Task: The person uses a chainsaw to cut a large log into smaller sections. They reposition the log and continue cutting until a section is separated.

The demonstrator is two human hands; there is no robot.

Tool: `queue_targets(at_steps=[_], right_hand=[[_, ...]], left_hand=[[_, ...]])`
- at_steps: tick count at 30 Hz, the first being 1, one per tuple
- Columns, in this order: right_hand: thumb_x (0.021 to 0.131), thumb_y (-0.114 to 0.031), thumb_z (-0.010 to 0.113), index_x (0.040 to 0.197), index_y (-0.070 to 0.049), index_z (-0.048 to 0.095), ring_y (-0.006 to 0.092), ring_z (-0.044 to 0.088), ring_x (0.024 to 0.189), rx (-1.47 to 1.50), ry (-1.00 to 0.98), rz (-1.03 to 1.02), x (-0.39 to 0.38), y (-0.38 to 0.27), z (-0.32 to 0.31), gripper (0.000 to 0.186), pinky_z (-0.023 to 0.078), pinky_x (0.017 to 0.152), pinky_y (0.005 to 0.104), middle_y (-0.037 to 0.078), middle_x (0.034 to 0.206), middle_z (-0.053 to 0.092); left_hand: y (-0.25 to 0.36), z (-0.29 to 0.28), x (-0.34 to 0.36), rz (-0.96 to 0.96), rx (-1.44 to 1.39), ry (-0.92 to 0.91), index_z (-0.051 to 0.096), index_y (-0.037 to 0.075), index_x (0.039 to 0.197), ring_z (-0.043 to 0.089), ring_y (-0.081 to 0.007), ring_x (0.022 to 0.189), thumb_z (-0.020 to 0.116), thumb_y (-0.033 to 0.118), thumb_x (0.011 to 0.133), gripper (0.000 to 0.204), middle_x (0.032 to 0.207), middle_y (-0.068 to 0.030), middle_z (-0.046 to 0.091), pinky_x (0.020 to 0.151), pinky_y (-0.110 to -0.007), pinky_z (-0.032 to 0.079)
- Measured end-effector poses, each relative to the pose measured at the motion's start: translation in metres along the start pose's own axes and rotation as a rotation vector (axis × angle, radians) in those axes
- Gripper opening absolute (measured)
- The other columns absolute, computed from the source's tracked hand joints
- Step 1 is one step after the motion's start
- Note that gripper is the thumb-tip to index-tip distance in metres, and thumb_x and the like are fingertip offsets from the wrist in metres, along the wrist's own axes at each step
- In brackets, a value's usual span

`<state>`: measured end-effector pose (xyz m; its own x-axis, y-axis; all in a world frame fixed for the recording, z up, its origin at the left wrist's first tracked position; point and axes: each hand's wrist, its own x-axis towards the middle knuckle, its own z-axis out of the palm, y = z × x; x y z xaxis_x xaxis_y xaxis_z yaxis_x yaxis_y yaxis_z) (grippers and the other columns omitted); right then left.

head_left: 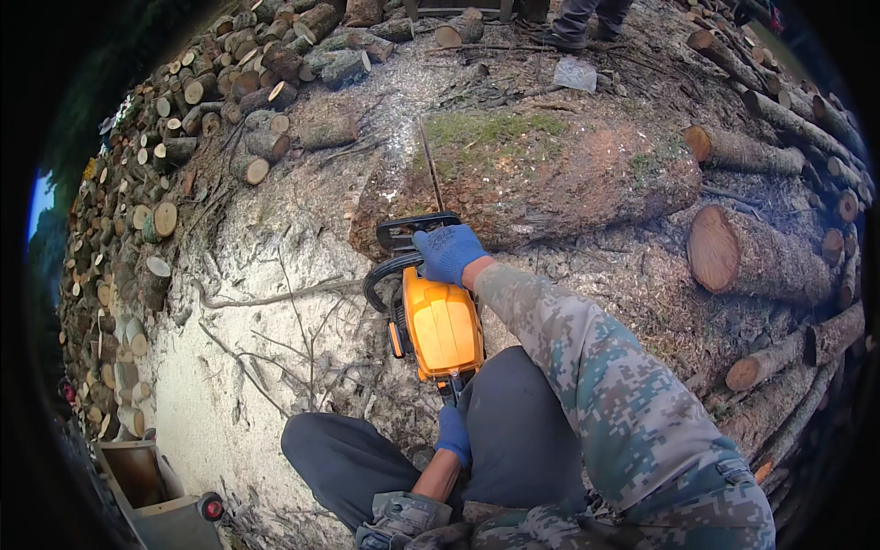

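Note:
An orange chainsaw (444, 323) stands between my knees and a thick, mossy log (568, 183) lying crosswise ahead. Its guide bar (429, 165) points away from me, along or in a cut near the log's left end; how deep it sits I cannot tell. My right hand (451, 254), in a blue glove, is closed on the front handle, just behind the black hand guard (417, 226). Gloved in blue too, my left hand (454, 434) grips the rear handle low between my legs, its fingers partly hidden by my knee.
Cut log rounds (165, 220) are heaped along the left. Longer logs (765, 252) lie stacked at the right. Pale sawdust and thin branches (275, 298) cover the ground. Another person's legs (582, 20) stand beyond the log, near a clear plastic bag (576, 73).

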<state>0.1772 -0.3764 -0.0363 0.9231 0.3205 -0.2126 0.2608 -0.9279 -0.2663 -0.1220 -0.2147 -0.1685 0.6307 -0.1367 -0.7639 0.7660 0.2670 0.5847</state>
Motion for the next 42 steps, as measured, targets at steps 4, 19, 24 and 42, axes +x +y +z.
queue_targets(at_steps=[4,19,24,42], right_hand=[[0.084,-0.030,0.070,0.113,-0.006,0.064,0.0318,0.073,0.098,-0.014,-0.007,0.001,-0.003,0.003,-0.004,0.038,0.056,0.082,0.0465,0.017,0.101,0.075],[0.086,-0.032,0.068,0.112,-0.011,0.064,0.0314,0.073,0.087,0.043,-0.063,-0.015,-0.035,-0.005,0.068,0.034,0.055,0.075,0.0468,0.014,0.090,0.075],[0.085,-0.030,0.069,0.114,-0.010,0.064,0.0310,0.074,0.087,0.047,-0.047,-0.021,-0.035,0.008,0.075,0.036,0.055,0.075,0.0462,0.013,0.089,0.075],[0.086,-0.030,0.068,0.114,-0.006,0.065,0.0311,0.071,0.102,0.004,-0.015,-0.006,-0.008,0.006,0.005,0.037,0.056,0.085,0.0449,0.015,0.106,0.074]], left_hand=[[-0.009,-0.001,-0.002,0.064,0.057,-0.025,0.068,-0.004,0.120,0.064,-0.0177,0.087,0.058,0.029,0.104,0.038,0.098,-0.0130,0.074,0.072,-0.040,0.053],[-0.108,-0.057,0.070,-0.119,-0.113,-0.033,0.069,0.000,0.120,0.065,-0.0182,0.088,0.055,0.026,0.105,0.033,0.102,-0.0119,0.073,0.073,-0.038,0.053],[-0.099,-0.049,0.071,-0.129,-0.105,-0.050,0.069,0.001,0.120,0.065,-0.0183,0.087,0.054,0.024,0.105,0.031,0.102,-0.0112,0.073,0.073,-0.037,0.053],[-0.004,-0.001,-0.010,-0.058,0.029,0.001,0.069,0.004,0.118,0.064,-0.0181,0.083,0.051,0.020,0.107,0.027,0.100,-0.0077,0.071,0.070,-0.035,0.052]])
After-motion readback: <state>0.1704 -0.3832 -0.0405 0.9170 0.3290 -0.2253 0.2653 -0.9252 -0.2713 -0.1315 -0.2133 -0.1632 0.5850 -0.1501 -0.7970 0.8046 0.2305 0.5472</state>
